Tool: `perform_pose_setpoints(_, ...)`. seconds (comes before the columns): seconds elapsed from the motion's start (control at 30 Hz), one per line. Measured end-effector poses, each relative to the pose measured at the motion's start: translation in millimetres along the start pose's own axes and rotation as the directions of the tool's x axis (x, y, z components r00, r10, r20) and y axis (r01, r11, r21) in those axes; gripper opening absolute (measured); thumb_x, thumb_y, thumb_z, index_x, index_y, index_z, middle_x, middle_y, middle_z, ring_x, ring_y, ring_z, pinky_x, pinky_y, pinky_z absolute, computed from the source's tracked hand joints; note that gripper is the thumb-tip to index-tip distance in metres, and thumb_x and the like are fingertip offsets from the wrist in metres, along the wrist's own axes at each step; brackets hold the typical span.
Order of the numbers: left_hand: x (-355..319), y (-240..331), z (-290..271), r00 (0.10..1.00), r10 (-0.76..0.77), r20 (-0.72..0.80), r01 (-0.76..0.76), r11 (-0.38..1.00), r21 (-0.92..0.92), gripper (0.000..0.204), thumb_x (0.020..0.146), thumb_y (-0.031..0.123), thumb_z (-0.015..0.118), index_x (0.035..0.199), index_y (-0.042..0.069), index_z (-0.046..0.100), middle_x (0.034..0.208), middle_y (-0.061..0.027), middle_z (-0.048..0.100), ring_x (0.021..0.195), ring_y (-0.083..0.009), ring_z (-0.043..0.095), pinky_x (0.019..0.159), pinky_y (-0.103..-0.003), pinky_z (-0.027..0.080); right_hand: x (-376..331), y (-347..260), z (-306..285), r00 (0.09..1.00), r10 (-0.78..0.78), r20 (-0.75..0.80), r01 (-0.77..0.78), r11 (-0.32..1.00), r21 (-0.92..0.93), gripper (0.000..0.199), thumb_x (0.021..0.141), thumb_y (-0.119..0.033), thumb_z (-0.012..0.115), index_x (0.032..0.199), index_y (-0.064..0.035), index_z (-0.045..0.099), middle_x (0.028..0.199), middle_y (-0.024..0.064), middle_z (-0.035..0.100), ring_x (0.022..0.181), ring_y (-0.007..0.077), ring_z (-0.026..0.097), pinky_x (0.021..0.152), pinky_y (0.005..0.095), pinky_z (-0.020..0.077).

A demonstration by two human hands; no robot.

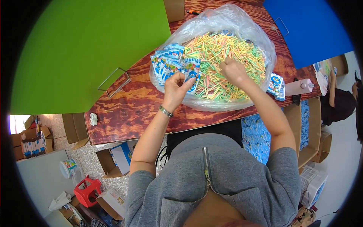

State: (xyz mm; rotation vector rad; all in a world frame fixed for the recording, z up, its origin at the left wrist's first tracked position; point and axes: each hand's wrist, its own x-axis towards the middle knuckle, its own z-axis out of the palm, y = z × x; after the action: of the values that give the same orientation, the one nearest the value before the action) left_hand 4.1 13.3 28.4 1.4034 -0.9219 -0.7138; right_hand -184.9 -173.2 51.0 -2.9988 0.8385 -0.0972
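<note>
My left hand [175,90] is closed in a pinch on the edge of a small blue-and-white packet [192,65], held upright at the left side of the bag. Behind that hand, several similar packets [165,62] lie in an overlapping heap on the bag's left rim. A large clear plastic bag [242,17] lies spread open on the table, full of thin pastel sticks [211,72] in yellow, green and pink. Over the middle of these sticks is my right hand [233,72], its fingers curled together and pointing down; whatever lies between them is hidden.
The bag rests on a red-brown wood-grain table [124,109]. A green panel [94,49] borders it on the left, a blue panel [310,30] at far right. More packets [276,86] and a pink bottle [298,87] stand right. Another person [338,102] is at the right edge.
</note>
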Motion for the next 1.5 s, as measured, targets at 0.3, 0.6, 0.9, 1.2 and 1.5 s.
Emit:
perform_pose_setpoints(0.3,-3.7,0.7,-4.6,0.999,-0.033,0.025,0.033,0.999,0.015,0.034,0.083,0.018,0.076,0.068,0.005,0.049,0.062,0.0058,0.043,0.058,-0.0044,0.035,0.049,-0.023,0.030,-6.8,-14.2,21.0,0.987,0.159,-0.012,-0.159,0.981,-0.108,0.013,0.075,-0.009,0.060,0.082,-0.0018,0.068,0.099,0.0161,0.057,0.098,0.0319,0.059,0.074,0.0452,0.0531)
perform_pose_setpoints(0.6,-2.7,3.9,4.4,0.999,-0.026,0.022,0.026,1.000,0.001,0.034,0.083,0.019,0.076,0.067,0.005,0.049,0.061,0.0054,0.044,0.058,-0.0050,0.035,0.049,-0.024,0.031,-10.0,1.2,47.5,0.993,0.028,-0.117,-0.047,0.986,-0.162,0.022,0.068,-0.020,0.073,0.083,-0.0061,0.063,0.097,0.0105,0.050,0.098,0.0283,0.050,0.083,0.0446,0.0409)
perform_pose_setpoints(0.9,-2.1,12.6,7.0,1.000,-0.011,0.022,0.009,0.998,0.057,0.034,0.084,0.019,0.075,0.067,0.005,0.050,0.060,0.0042,0.044,0.057,-0.0052,0.035,0.049,-0.024,0.032,-17.3,15.9,31.6,0.993,-0.053,-0.106,0.036,0.987,-0.154,0.017,0.078,-0.014,0.065,0.090,-0.0036,0.061,0.106,0.0122,0.053,0.107,0.0301,0.049,0.092,0.0501,0.0359)
perform_pose_setpoints(1.2,21.0,54.1,43.4,0.982,-0.179,0.066,0.191,0.899,-0.394,0.010,0.091,0.011,0.066,0.093,0.002,0.066,0.088,0.0009,0.067,0.078,-0.0062,0.059,0.070,-0.024,0.049,-13.4,32.3,-37.5,0.920,-0.226,0.321,-0.098,0.659,0.746,0.023,0.099,-0.024,0.048,0.099,-0.0016,0.050,0.087,0.0098,0.059,0.088,0.0249,0.064,0.077,0.0403,0.0534)
perform_pose_setpoints(1.5,47.8,26.1,79.7,0.883,-0.277,0.379,0.469,0.461,-0.754,0.021,0.094,0.016,0.063,0.112,0.003,0.061,0.106,-0.0063,0.066,0.095,-0.0144,0.063,0.086,-0.033,0.051,-20.3,29.0,-23.5,0.706,-0.456,0.541,-0.632,-0.061,0.773,0.023,0.100,-0.030,0.050,0.107,-0.0084,0.052,0.085,0.0025,0.058,0.072,0.0145,0.064,0.061,0.0270,0.0553)
